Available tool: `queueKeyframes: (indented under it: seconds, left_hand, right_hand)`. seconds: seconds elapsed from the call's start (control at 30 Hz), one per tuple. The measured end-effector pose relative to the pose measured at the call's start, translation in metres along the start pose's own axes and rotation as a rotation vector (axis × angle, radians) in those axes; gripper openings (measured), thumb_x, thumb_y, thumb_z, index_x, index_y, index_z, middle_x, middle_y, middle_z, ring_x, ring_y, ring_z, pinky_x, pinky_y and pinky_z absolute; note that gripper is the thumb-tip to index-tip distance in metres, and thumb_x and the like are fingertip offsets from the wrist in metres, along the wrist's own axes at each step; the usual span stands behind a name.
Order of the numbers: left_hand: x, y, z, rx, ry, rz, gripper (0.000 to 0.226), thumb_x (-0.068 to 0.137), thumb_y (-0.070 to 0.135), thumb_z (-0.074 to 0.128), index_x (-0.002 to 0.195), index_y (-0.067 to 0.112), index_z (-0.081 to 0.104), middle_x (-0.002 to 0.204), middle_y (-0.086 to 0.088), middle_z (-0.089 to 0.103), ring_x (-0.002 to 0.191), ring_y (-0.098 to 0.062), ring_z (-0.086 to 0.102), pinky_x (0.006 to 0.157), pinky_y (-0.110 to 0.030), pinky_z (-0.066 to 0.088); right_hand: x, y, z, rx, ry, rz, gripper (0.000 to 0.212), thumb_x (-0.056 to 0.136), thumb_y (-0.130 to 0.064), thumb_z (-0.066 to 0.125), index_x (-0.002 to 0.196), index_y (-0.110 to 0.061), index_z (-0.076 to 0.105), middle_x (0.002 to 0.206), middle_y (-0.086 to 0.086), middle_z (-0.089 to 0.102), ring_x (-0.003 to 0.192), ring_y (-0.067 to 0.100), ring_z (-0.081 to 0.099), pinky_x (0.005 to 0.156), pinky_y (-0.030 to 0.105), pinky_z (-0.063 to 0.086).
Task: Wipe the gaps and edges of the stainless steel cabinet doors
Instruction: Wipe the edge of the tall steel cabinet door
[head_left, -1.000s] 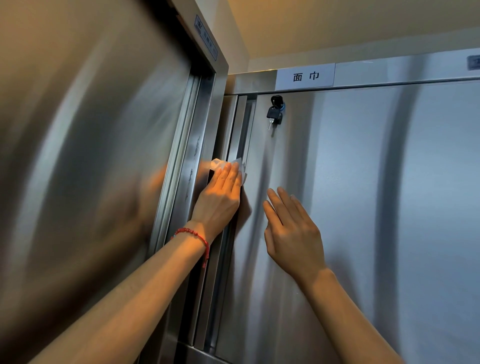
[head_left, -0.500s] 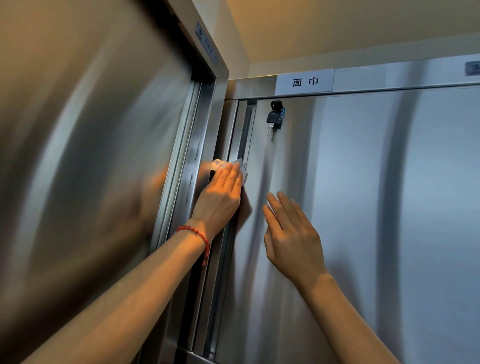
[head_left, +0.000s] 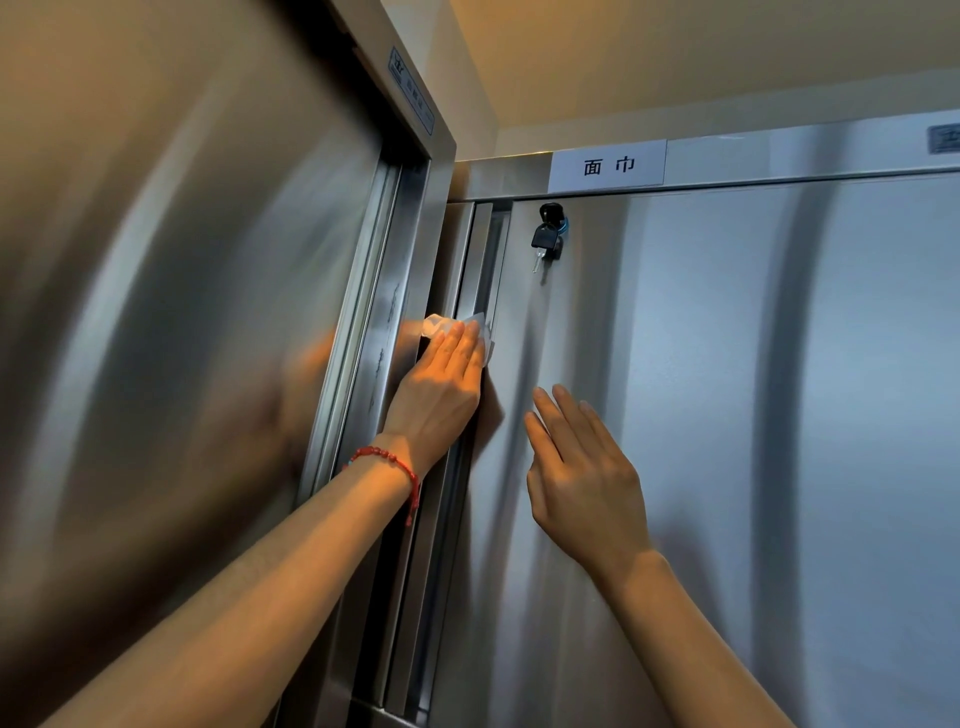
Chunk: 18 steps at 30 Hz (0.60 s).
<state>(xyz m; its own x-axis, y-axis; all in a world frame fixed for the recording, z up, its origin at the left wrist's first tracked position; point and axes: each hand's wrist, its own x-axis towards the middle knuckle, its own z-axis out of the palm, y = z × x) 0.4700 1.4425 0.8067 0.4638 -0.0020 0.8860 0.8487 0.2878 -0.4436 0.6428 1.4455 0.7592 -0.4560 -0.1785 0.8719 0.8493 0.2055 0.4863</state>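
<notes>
Two bare forearms reach up and away from the viewer toward a corner where two stainless steel cabinets meet. The left hand (head_left: 441, 389), with a red bead bracelet (head_left: 395, 465) on its wrist, lies flat with straight fingers, pressing a white wipe (head_left: 452, 327) against the left edge of the right cabinet door (head_left: 727, 415). The wipe sits over the dark vertical gap (head_left: 480, 260) between that door's edge and its frame, about a third of the way down from the door's top edge. The right hand (head_left: 582, 467) holds nothing; its fingers are straight and spread against the door face, just right of the left hand, seemingly steadying the door.

Farther up, a black key (head_left: 545, 239) hangs from the lock near the door's top left corner, below a white label (head_left: 608, 166) on the top rail. To the left stands the other cabinet door (head_left: 182, 312), blurred and reflecting the arm.

Likely risks: the wipe is held only by flat pressure, so it may slip from under the fingers. Fingertips pushed into the gap could be pinched if the door shifts. A stroke upward along the edge might knock the hanging key.
</notes>
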Motion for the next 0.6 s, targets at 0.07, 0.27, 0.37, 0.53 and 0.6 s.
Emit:
queueKeyframes:
  seconds: [0.07, 0.27, 0.37, 0.53, 0.6]
  left_hand:
    - [-0.0033, 0.0025, -0.001, 0.032, 0.025, -0.011, 0.031, 0.078, 0.006, 0.065, 0.109, 0.009, 0.07, 0.116, -0.01, 0.066, 0.109, -0.022, 0.062, 0.095, -0.03, 0.046]
    - [-0.0048, 0.0037, -0.0023, 0.01, 0.078, -0.013, 0.038, 0.079, 0.004, 0.044, 0.103, 0.01, 0.073, 0.111, -0.009, 0.068, 0.105, -0.021, 0.065, 0.092, -0.029, 0.048]
    - [0.0011, -0.0002, -0.0012, -0.008, -0.025, -0.007, 0.04, 0.069, 0.012, 0.078, 0.109, 0.013, 0.07, 0.116, -0.006, 0.066, 0.11, -0.018, 0.062, 0.096, -0.028, 0.045]
    - [0.0015, 0.0027, -0.0036, 0.02, 0.022, -0.03, 0.035, 0.076, 0.003, 0.052, 0.103, 0.009, 0.072, 0.112, -0.009, 0.068, 0.106, -0.021, 0.064, 0.093, -0.029, 0.047]
    - [-0.0013, 0.0038, -0.0062, -0.001, 0.014, -0.058, 0.045, 0.078, 0.002, 0.034, 0.101, 0.006, 0.072, 0.11, -0.011, 0.069, 0.104, -0.022, 0.065, 0.091, -0.031, 0.049]
  right_hand:
    - [-0.0001, 0.0, -0.0002, -0.001, 0.001, -0.001, 0.041, 0.083, -0.019, 0.049, 0.114, -0.001, 0.067, 0.123, 0.017, 0.061, 0.118, 0.033, 0.056, 0.1, 0.045, 0.039]
    - [0.0003, 0.0002, -0.0003, 0.003, -0.007, -0.003, 0.042, 0.083, -0.02, 0.047, 0.115, -0.001, 0.067, 0.124, 0.018, 0.061, 0.119, 0.033, 0.056, 0.1, 0.045, 0.04]
    - [0.0005, 0.0001, -0.0013, 0.007, -0.019, -0.002, 0.042, 0.084, -0.019, 0.045, 0.115, 0.0, 0.066, 0.124, 0.018, 0.061, 0.119, 0.033, 0.055, 0.099, 0.046, 0.042]
    - [0.0003, -0.0002, -0.0025, 0.01, -0.021, -0.002, 0.042, 0.083, -0.019, 0.045, 0.115, -0.001, 0.067, 0.124, 0.018, 0.061, 0.119, 0.033, 0.056, 0.099, 0.046, 0.044]
    - [0.0007, 0.0005, -0.0014, 0.0, -0.014, -0.006, 0.04, 0.081, -0.019, 0.053, 0.114, -0.001, 0.067, 0.123, 0.018, 0.061, 0.118, 0.033, 0.056, 0.098, 0.046, 0.043]
